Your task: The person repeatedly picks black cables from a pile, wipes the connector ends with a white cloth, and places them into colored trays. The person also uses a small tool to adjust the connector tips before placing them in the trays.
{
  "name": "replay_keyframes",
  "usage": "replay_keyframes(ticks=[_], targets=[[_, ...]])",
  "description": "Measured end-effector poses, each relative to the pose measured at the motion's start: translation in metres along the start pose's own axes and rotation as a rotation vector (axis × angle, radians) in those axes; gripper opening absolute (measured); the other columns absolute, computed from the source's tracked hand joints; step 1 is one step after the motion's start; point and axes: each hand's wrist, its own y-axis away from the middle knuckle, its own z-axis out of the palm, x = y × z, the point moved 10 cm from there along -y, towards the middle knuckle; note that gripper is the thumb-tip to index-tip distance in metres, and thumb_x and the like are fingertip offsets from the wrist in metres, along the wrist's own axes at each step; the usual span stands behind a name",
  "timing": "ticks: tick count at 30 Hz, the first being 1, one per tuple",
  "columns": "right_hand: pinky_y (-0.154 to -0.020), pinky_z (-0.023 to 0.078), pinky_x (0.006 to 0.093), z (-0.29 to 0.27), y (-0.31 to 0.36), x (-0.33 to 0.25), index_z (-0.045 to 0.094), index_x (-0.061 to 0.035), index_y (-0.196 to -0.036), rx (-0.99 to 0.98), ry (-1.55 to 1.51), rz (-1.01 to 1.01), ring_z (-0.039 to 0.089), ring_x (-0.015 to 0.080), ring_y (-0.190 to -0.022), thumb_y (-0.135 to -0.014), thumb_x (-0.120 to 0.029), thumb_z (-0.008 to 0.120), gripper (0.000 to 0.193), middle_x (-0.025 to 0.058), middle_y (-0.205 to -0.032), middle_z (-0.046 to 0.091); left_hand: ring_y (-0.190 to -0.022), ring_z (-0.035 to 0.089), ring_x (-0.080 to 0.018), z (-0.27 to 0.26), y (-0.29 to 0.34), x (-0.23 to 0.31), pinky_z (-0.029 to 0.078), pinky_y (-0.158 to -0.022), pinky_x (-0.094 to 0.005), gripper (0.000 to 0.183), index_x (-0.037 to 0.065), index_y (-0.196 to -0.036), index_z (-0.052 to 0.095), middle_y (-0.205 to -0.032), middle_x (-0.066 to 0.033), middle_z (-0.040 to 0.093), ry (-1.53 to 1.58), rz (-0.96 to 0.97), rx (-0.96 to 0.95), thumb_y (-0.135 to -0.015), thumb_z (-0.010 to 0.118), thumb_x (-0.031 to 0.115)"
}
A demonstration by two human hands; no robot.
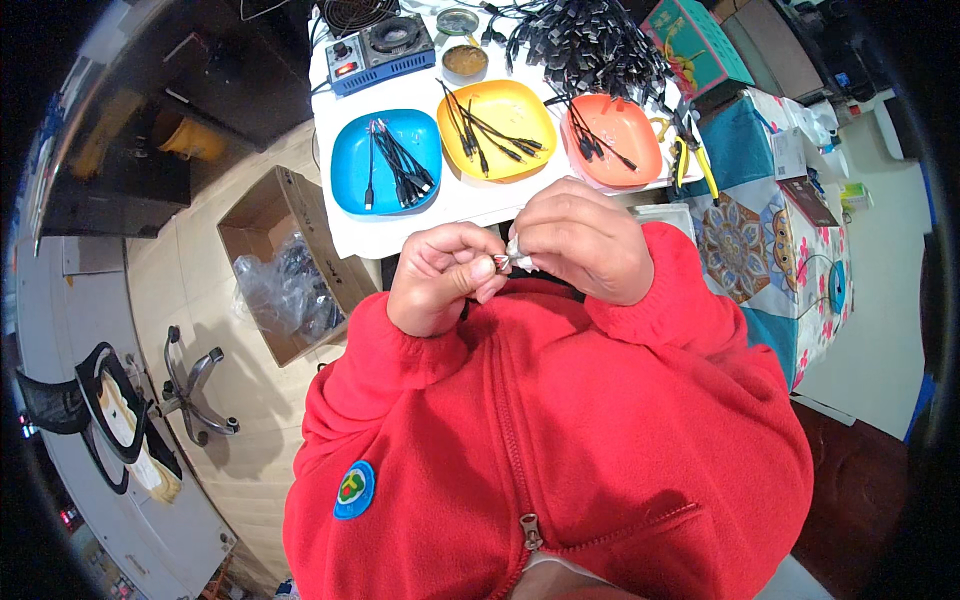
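Note:
Both of my hands meet in front of my chest, just off the table's near edge. My left hand (443,277) pinches a short cable end (500,262) between thumb and fingers; red and pale wire strands show at its tip. Closed round a small crumpled white tissue-like piece (519,257), my right hand (585,240) brings it against those strands. Most of the cable is hidden in my left hand. Beyond them stand a blue tray (348,165), a yellow tray (512,103) and an orange tray (636,125), each with short black cables in it.
Behind the trays are a blue soldering station (385,62), a round tin (465,62) and a heap of black cables (595,50). Yellow-handled pliers (704,168) lie at the right. A cardboard box (325,225) with plastic bags sits on the floor at left, near a chair base (188,390).

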Motion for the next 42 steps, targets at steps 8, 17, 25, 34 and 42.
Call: replay_keyframes(ticks=[8,17,25,34,42], targets=[[-0.070,0.045,0.0249,0.054,0.052,0.057,0.056,0.0006,-0.095,-0.173,-1.142,0.904,0.054,0.0090,-0.080,-0.094,-0.012,0.055,0.013,0.0027,-0.086,0.058,-0.062,0.058,-0.0136,0.030,-0.003,0.040,0.045,-0.057,-0.0259,0.010,-0.003,-0.092,0.064,-0.072,-0.0061,0.062,-1.090,0.382,-0.128,-0.085,0.057,-0.005],[-0.069,0.046,0.0275,0.011,0.034,0.041,0.058,-0.0009,-0.096,0.010,-0.406,0.560,0.057,0.0161,-0.079,-0.083,-0.007,0.064,0.015,0.0064,-0.085,0.058,-0.064,0.056,-0.0081,0.001,0.001,0.024,0.045,-0.058,-0.0216,0.007,-0.003,-0.093,0.065,-0.074,-0.0034,0.062,-0.668,0.194,0.077,-0.089,0.059,-0.001],[-0.067,0.047,0.0300,0.017,0.036,0.033,0.058,-0.0004,-0.095,-0.092,-0.257,0.654,0.058,0.0203,-0.072,-0.083,-0.006,0.064,0.014,0.0068,-0.085,0.060,-0.066,0.056,-0.0112,0.011,0.006,0.025,0.045,-0.062,-0.0224,0.008,-0.006,-0.092,0.064,-0.077,-0.0065,0.062,-0.879,0.282,0.072,-0.088,0.061,0.000],[-0.073,0.047,0.0290,0.005,0.023,0.030,0.060,-0.0017,-0.098,-0.028,-0.459,0.434,0.058,0.0172,-0.084,-0.084,-0.001,0.063,0.014,0.0069,-0.092,0.060,-0.063,0.050,-0.0112,0.004,-0.002,-0.013,0.036,-0.053,-0.0219,0.014,-0.003,-0.098,0.062,-0.079,-0.0079,0.060,0.096,-0.069,-0.040,-0.088,0.061,0.005],[-0.068,0.048,0.0329,-0.010,0.004,-0.009,0.060,-0.0048,-0.091,0.060,-0.094,-0.014,0.058,0.0250,-0.077,-0.070,0.001,0.072,0.024,0.0064,-0.087,0.059,-0.060,0.047,-0.0107,0.023,-0.003,-0.029,0.032,-0.051,-0.0231,0.015,-0.004,-0.100,0.061,-0.075,-0.0079,0.059,0.336,-0.237,-0.132,-0.087,0.061,0.005]])
